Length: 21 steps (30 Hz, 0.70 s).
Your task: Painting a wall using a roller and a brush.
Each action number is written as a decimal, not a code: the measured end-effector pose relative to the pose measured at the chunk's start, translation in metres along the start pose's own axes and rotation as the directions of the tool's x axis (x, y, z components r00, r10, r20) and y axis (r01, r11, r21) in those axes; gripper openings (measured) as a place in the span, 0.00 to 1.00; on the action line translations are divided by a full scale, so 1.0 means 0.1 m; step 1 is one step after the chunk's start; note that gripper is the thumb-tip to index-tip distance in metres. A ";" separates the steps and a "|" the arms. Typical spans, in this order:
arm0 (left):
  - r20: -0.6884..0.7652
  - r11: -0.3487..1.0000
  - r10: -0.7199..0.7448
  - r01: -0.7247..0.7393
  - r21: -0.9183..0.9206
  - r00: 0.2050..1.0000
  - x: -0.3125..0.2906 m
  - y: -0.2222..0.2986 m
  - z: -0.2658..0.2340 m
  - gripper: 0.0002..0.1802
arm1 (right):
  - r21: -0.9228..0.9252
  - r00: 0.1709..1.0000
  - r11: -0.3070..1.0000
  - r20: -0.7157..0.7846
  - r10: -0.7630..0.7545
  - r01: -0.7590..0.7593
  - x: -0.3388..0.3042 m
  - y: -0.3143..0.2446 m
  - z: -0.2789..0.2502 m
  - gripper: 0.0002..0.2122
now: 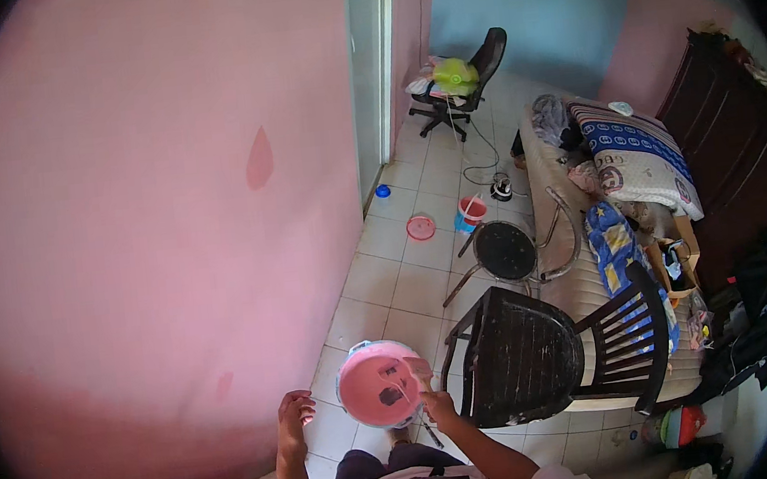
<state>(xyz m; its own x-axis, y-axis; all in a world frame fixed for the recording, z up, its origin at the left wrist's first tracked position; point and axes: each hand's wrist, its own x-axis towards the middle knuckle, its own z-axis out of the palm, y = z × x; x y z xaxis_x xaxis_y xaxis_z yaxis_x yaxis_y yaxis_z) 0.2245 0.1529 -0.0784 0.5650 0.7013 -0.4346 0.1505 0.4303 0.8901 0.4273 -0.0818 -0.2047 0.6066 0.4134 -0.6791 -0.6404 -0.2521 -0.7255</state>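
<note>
Below me on the tiled floor stands a round bucket with pink paint in it and dark patches showing at its bottom. At the bucket's right rim my right hand is closed around what looks like a wide paintbrush, its flat head coated in pink and tilted over the bucket. My left hand is raised beside the pink wall, left of the bucket, with its fingers loosely bent and nothing visible in them. A darker, drop-shaped patch marks the wall.
A dark wooden chair and a round black stool stand to the right. Beyond them are a cluttered mattress, a small red-and-blue bucket, a red lid and a blue cap. An office chair stands farther back.
</note>
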 end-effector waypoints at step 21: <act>0.272 0.986 0.093 -0.127 0.110 0.958 1.92 1.32 0.12 0.11 | 0.267 0.935 0.947 -0.345 -0.077 0.177 0.22 -0.66 1.46 0.11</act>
<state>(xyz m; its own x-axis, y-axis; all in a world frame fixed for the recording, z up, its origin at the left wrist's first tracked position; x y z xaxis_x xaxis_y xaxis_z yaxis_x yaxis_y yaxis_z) 0.3624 0.3376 -0.0428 0.7761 0.5571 -0.2956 0.1656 0.2723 0.9479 0.4143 0.0716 -0.1556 0.7793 0.1044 -0.6179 -0.6255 0.0680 -0.7773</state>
